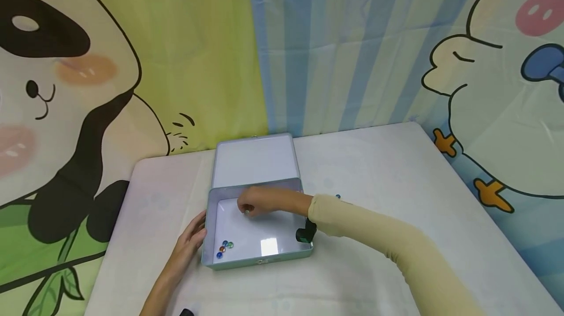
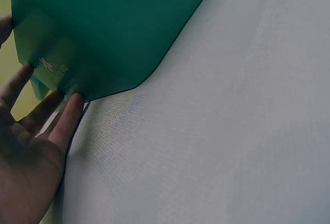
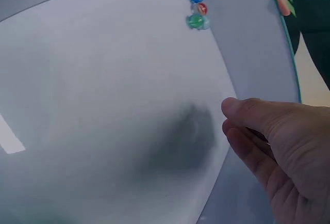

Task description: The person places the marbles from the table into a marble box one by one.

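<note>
Left hand (image 1: 187, 245), fingers extended, touches the box (image 1: 240, 263); marbles (image 1: 223, 249) cluster in its near-left corner; right hand (image 1: 260, 201), fingertips nearly meeting inside, hold impossible to tell; only the head view shows a loose marble (image 1: 338, 196) on the table (image 1: 374, 169)

The left hand (image 1: 190, 240) lies outstretched, its fingers (image 2: 68, 121) slightly spread; its forearm (image 1: 164, 284) is nearer the body. Ahead and to its right, the right hand (image 1: 260, 201) curls, thumb (image 3: 260, 114) and fingertips drawn together, its sleeved right forearm (image 1: 396, 237) slanting in from the right.
</note>
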Action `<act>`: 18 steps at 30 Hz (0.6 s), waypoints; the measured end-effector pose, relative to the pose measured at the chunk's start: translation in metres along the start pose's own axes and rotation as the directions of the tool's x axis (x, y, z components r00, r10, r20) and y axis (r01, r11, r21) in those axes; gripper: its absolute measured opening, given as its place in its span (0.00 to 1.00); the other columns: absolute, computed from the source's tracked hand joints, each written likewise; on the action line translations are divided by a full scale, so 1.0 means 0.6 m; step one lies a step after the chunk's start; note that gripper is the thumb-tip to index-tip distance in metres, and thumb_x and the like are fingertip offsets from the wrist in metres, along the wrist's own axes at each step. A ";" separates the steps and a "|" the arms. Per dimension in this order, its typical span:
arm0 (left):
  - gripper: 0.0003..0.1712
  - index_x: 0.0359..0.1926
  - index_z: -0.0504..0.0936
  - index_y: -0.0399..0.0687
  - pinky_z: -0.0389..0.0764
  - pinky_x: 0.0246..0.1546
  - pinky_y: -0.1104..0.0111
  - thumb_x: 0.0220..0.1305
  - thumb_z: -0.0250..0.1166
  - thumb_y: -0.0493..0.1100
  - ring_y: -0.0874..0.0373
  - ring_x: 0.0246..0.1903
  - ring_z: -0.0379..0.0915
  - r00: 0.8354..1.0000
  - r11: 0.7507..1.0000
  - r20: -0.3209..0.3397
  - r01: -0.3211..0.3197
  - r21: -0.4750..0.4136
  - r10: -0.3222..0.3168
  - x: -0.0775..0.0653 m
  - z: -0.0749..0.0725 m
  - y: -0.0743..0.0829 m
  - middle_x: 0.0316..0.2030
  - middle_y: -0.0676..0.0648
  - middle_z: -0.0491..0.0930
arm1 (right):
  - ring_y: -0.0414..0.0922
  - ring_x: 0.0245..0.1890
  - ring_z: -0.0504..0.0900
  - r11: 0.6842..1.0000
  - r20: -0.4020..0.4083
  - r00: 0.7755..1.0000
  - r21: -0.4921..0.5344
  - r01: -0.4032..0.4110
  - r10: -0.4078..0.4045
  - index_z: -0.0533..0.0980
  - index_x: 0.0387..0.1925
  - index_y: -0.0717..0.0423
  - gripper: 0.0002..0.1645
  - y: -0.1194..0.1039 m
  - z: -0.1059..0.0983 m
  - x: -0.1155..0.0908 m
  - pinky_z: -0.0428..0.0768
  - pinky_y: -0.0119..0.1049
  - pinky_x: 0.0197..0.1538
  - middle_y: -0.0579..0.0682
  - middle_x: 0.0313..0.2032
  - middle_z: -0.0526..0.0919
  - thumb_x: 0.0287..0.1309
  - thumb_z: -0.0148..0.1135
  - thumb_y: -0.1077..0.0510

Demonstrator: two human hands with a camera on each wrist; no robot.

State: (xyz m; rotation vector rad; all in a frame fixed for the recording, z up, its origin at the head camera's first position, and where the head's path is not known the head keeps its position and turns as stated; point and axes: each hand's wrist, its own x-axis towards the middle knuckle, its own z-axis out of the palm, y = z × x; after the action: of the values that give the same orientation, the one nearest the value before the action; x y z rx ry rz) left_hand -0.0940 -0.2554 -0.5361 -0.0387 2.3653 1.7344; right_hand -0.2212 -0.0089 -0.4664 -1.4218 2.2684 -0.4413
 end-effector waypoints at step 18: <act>0.31 0.76 0.52 0.57 0.70 0.62 0.71 0.75 0.46 0.48 0.42 0.72 0.51 1.000 1.000 0.005 0.012 -0.023 -0.012 0.001 0.000 0.000 0.75 0.42 0.53 | 0.35 0.36 0.74 0.981 0.034 0.999 -0.191 -0.025 0.032 0.79 0.39 0.53 0.07 0.013 0.026 0.040 0.71 0.18 0.40 0.44 0.37 0.83 0.58 0.67 0.59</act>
State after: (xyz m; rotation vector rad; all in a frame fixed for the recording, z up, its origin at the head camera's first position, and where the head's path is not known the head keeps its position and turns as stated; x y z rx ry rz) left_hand -0.0945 -0.2556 -0.5364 -0.0518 2.3371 1.7536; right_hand -0.2283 -0.0282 -0.4882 -1.4730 2.3501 -0.1911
